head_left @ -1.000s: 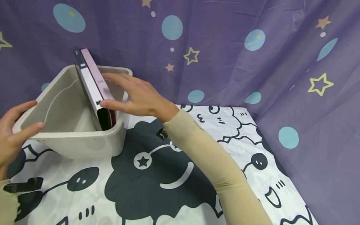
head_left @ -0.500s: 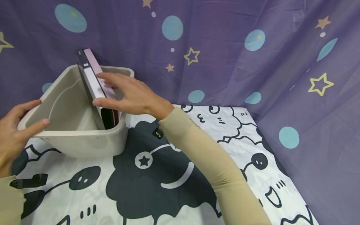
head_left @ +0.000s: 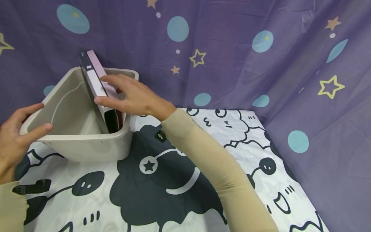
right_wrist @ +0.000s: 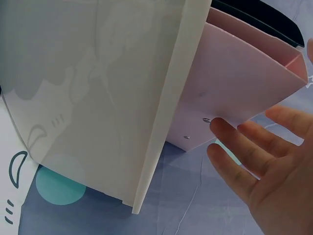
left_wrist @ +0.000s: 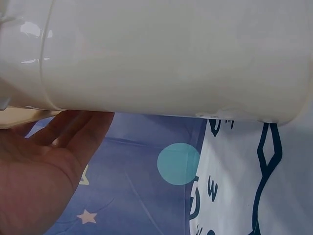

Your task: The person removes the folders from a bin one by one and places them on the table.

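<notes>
A beige plastic bin [head_left: 78,138] stands at the left of the head view. Leaning inside it, side by side, are a black binder [head_left: 97,85] with a white spine label and a pink binder [head_left: 96,62]. My left hand [head_left: 17,135] grips the bin's left corner, thumb over the rim and fingers along the outside. Over the binders lies my right hand [head_left: 134,96], thumb at the white label and fingers across the pink one. In the right wrist view, extended fingertips [right_wrist: 217,128] meet the riveted pink side; the thumb is mostly out of frame.
A white cloth [head_left: 95,196] with black cartoon figures covers the surface under the bin. Behind and to the right hangs a purple curtain [head_left: 226,74] with stars and blue dots, close to the bin's back.
The bin with its binders has shifted slightly right, my left hand along with it. My right hand has moved left, farther over the binders.
</notes>
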`<state>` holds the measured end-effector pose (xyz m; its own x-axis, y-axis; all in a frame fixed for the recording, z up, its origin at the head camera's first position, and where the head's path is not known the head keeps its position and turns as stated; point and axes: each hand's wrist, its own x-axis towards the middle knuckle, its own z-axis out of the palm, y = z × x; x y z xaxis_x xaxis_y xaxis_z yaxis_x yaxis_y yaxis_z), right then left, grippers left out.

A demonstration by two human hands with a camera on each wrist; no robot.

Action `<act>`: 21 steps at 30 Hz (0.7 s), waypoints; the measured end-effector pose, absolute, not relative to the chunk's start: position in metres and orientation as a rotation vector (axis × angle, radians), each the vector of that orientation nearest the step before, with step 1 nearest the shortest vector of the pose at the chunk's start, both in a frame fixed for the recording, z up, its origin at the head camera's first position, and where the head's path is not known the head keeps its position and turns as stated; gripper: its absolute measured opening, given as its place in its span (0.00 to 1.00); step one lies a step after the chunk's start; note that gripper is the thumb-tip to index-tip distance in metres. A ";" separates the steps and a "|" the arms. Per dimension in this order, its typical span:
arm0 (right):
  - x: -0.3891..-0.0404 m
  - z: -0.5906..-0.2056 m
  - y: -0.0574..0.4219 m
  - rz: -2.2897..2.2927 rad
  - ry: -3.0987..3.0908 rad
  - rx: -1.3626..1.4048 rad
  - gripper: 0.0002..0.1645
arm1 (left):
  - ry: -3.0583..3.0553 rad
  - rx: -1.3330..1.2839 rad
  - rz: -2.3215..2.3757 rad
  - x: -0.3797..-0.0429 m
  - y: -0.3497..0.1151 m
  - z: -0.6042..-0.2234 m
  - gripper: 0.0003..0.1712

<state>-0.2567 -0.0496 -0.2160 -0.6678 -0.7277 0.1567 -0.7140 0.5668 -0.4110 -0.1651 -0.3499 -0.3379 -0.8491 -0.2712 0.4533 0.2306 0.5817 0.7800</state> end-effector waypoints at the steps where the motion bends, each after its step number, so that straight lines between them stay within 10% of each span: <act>1: -0.257 -0.217 -0.050 -0.711 2.750 -1.258 0.42 | -2.278 0.034 -1.233 -0.165 -0.349 -0.337 0.39; 21: -0.267 -0.236 -0.049 -0.899 2.619 -1.276 0.34 | -2.172 -0.088 -1.367 -0.165 -0.346 -0.339 0.40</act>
<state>-0.2666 -0.0488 -0.2360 -0.6462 -0.7448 0.1662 -0.6899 0.4771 -0.5444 -0.1646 -0.3462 -0.3389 -0.8377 -0.2359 0.4925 0.3420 0.4765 0.8099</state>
